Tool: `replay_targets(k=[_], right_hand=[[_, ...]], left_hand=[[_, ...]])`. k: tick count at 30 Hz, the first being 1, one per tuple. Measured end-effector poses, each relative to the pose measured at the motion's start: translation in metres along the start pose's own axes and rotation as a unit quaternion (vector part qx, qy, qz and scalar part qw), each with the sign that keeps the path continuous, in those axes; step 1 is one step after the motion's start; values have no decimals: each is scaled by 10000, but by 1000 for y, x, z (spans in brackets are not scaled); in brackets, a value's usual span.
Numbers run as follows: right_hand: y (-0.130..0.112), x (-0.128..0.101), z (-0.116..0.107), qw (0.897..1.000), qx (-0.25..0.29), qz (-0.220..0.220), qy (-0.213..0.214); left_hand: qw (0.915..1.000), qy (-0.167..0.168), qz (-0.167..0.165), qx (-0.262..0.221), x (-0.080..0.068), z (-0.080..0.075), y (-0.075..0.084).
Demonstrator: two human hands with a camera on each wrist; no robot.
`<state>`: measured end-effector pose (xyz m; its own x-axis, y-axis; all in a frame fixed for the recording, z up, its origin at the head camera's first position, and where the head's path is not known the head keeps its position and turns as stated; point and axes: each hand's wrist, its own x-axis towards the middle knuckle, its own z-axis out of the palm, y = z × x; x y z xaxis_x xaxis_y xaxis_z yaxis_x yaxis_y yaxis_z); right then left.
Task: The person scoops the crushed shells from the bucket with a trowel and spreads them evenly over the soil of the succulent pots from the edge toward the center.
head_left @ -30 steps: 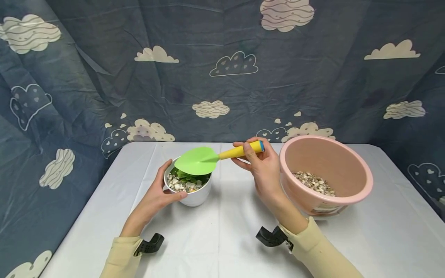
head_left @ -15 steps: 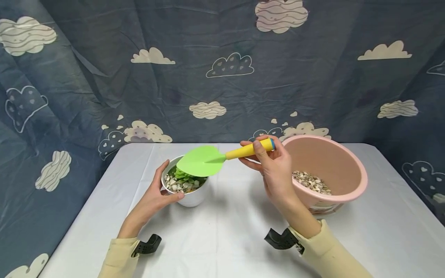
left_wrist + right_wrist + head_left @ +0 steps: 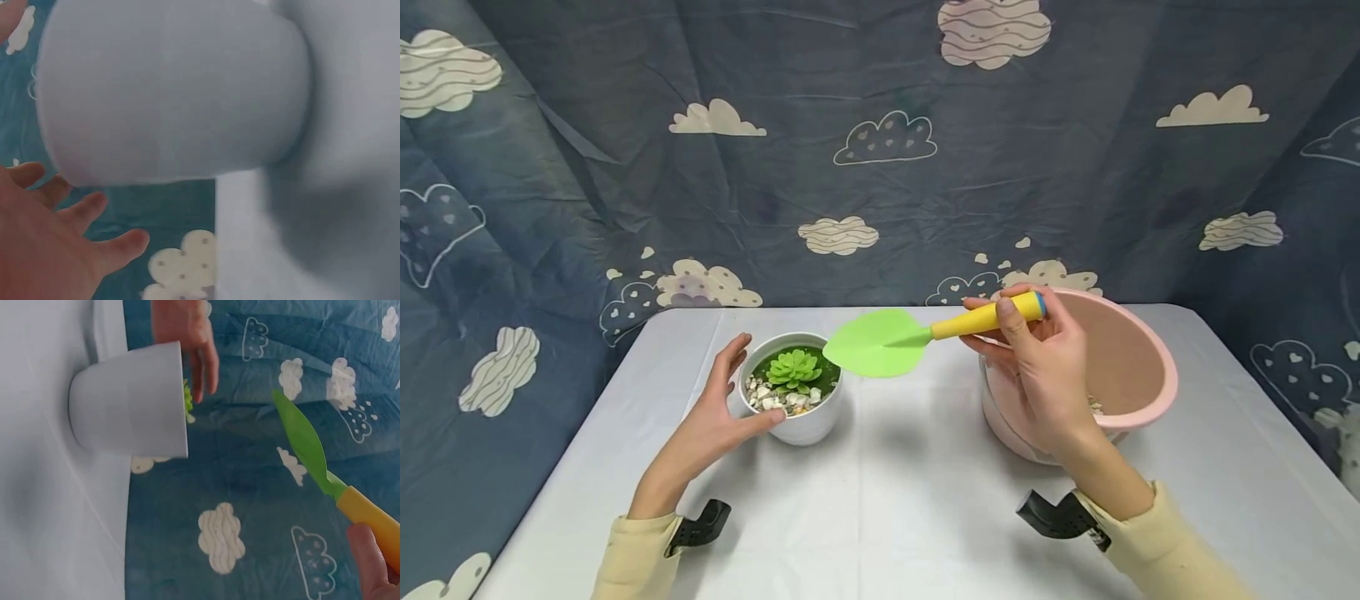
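Note:
In the head view a white pot (image 3: 808, 428) stands on the table's left half, with a green succulent (image 3: 793, 368) and pale pebbles (image 3: 767, 396) inside. My left hand (image 3: 696, 437) is spread beside it, thumb at the front rim and fingers apart from the left side. The left wrist view shows the pot's wall (image 3: 175, 94) large, fingers loose beside it. My right hand (image 3: 1048, 383) holds a trowel (image 3: 880, 343) by its yellow handle, the green blade level in the air and pointing left, its tip by the pot's right rim. In the right wrist view the thumb (image 3: 367, 556) presses the handle.
A large pink pot (image 3: 1123, 358) stands at the right, partly behind my right hand; only a few pebbles show inside it. A white cloth (image 3: 865, 500) covers the table. Behind hangs a dark blue curtain (image 3: 760, 208) with printed clouds.
My right hand and the trowel have moved right, off the succulent, which now shows fully. My left fingers have loosened away from the white pot. The view has shifted slightly.

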<state>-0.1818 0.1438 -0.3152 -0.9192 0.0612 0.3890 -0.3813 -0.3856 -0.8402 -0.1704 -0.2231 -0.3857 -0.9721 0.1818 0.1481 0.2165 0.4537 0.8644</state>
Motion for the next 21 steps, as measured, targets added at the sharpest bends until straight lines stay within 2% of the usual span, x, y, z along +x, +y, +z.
replay_targets(k=[6,11,17,21], right_hand=[[-13,1,-18,9994,190,-259,-101],[-24,0,-32,9989,414,-221,-65],[-35,1,-48,9988,449,-124,161],[-40,2,-58,9989,388,-201,166]], left_hand=[[9966,222,205,768,1,4,25],[9866,235,763,1423,3,14,47],[9738,91,1466,1738,8,30,68],[9725,-70,1593,1696,11,40,76]])
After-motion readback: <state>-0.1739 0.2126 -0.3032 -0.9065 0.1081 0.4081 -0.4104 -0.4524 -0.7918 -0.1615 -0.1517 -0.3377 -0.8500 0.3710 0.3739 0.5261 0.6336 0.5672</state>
